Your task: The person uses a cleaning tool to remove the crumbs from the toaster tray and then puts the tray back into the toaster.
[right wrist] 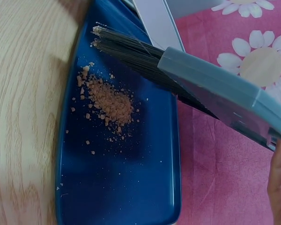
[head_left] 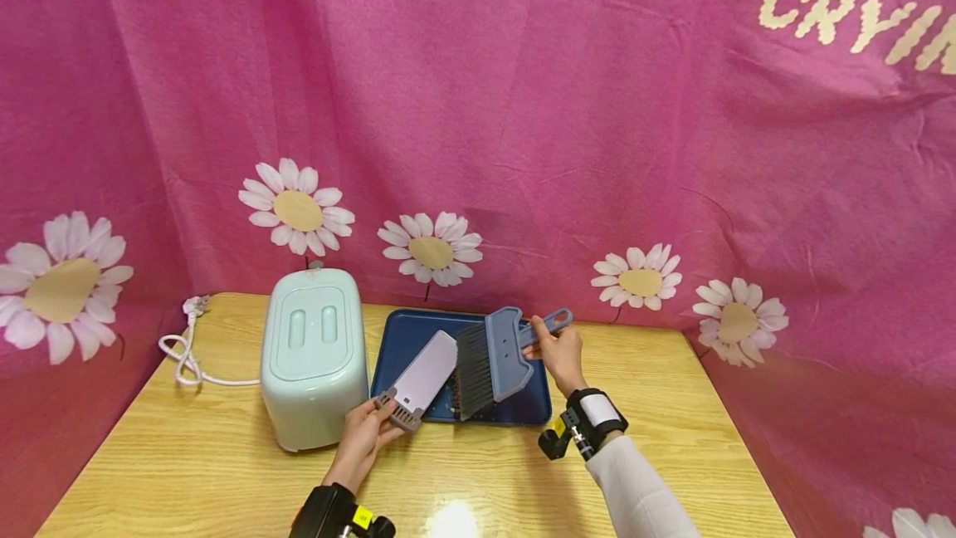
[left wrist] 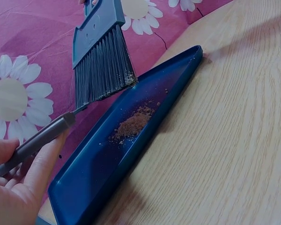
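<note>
My left hand [head_left: 362, 437] pinches the grey slotted end of a flat lilac crumb tray [head_left: 427, 374], held tilted over a dark blue tray [head_left: 409, 332]. In the left wrist view the crumb tray [left wrist: 37, 143] shows nearly edge-on. The handle of a blue hand brush [head_left: 509, 353] is gripped by my right hand [head_left: 560, 355]. Its dark bristles [right wrist: 131, 58] hang over the blue tray beside the crumb tray, with crumbs clinging to their tips. A pile of brown crumbs [right wrist: 110, 102] lies in the blue tray, with loose bits scattered around it.
A mint-green toaster [head_left: 314, 355] stands left of the blue tray, close to my left hand. Its white cord and plug [head_left: 187, 347] lie on the wooden table [head_left: 642, 405]. A pink flowered cloth [head_left: 523, 106] hangs behind the table.
</note>
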`<state>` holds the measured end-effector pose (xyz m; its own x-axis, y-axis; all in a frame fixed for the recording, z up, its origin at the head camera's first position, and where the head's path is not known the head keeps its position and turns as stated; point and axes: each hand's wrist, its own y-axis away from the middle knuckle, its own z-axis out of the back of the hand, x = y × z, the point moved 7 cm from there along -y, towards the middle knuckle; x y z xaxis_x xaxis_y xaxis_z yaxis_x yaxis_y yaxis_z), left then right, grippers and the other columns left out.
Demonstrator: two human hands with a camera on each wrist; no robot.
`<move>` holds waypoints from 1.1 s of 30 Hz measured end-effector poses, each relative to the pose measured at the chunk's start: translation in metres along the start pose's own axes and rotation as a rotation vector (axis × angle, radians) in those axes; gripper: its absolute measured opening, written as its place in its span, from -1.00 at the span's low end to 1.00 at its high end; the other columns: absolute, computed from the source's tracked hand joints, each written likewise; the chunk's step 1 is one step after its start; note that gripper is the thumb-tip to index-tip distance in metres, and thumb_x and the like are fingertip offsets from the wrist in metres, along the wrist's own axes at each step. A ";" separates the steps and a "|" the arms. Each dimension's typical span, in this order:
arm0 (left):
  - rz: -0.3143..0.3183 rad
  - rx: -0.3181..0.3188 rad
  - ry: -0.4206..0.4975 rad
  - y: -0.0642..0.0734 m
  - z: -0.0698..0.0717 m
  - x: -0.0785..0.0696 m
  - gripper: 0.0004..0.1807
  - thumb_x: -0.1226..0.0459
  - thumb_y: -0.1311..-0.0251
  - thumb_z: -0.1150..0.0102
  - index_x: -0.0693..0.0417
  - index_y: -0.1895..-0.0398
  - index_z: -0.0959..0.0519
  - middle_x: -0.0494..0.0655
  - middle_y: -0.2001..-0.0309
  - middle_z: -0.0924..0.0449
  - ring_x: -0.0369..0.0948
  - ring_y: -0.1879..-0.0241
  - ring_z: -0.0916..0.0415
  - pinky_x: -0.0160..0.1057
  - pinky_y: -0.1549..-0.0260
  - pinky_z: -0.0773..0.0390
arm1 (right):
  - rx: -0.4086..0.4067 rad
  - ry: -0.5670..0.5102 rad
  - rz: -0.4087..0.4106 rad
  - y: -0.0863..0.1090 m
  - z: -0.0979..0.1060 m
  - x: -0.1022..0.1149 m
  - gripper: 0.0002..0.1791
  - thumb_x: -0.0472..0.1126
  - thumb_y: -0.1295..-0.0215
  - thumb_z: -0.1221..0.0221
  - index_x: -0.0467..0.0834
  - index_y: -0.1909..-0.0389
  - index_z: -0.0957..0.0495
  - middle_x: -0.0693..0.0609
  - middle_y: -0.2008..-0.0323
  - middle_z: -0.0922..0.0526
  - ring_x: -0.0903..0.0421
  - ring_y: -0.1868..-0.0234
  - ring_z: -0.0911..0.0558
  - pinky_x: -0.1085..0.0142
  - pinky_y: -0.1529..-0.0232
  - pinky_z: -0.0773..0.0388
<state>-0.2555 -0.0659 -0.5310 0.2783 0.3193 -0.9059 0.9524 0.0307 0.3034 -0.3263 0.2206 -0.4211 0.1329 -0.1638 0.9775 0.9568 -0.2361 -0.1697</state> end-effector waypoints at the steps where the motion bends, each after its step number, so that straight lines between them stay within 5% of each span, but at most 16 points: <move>1: -0.003 0.002 0.003 0.000 0.000 0.000 -0.54 0.44 -0.44 0.20 0.68 -0.25 -0.11 0.59 -0.16 -0.29 -0.01 0.07 -0.54 -0.12 0.16 -0.63 | 0.000 -0.005 0.017 0.000 0.000 0.000 -0.59 -0.14 -0.36 -0.15 -0.51 0.33 -0.58 -0.13 0.75 -0.59 0.26 0.79 -0.54 0.41 0.70 -0.56; 4: -0.003 -0.002 0.007 0.000 0.000 0.000 -0.54 0.44 -0.44 0.20 0.68 -0.25 -0.12 0.58 -0.15 -0.31 -0.03 0.09 -0.55 -0.13 0.18 -0.64 | 0.001 0.001 0.031 0.000 0.001 -0.002 -0.57 -0.12 -0.34 -0.16 -0.51 0.35 -0.59 -0.10 0.78 -0.58 0.27 0.80 -0.53 0.42 0.71 -0.55; 14: -0.009 0.003 0.012 0.000 0.000 -0.001 -0.53 0.44 -0.44 0.21 0.71 -0.25 -0.09 0.60 -0.17 -0.27 0.05 0.04 -0.52 -0.10 0.15 -0.62 | 0.000 0.080 -0.100 -0.004 0.006 -0.004 -0.61 -0.22 -0.41 -0.08 -0.57 0.17 -0.53 0.02 0.76 -0.58 0.33 0.79 -0.51 0.51 0.67 -0.52; 24: 0.001 -0.017 0.001 0.001 0.002 -0.002 -0.53 0.43 -0.44 0.20 0.68 -0.25 -0.11 0.58 -0.17 -0.27 0.01 0.06 -0.53 -0.09 0.14 -0.62 | -0.037 0.076 -0.060 -0.005 0.012 -0.005 -0.57 -0.17 -0.42 -0.08 -0.57 0.19 -0.54 0.01 0.74 -0.59 0.32 0.78 -0.51 0.50 0.66 -0.52; 33: -0.023 -0.001 0.018 0.001 0.000 -0.003 -0.55 0.46 -0.42 0.20 0.71 -0.23 -0.12 0.59 -0.10 -0.35 -0.10 0.18 -0.58 -0.12 0.21 -0.64 | 0.209 -0.103 -0.043 0.000 -0.008 -0.001 -0.59 -0.21 -0.46 -0.01 -0.58 0.18 -0.50 0.03 0.53 -0.66 0.26 0.71 -0.52 0.48 0.63 -0.50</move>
<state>-0.2551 -0.0673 -0.5280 0.2535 0.3357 -0.9072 0.9585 0.0394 0.2824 -0.3287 0.2134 -0.4231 0.1066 -0.0565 0.9927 0.9935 -0.0351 -0.1087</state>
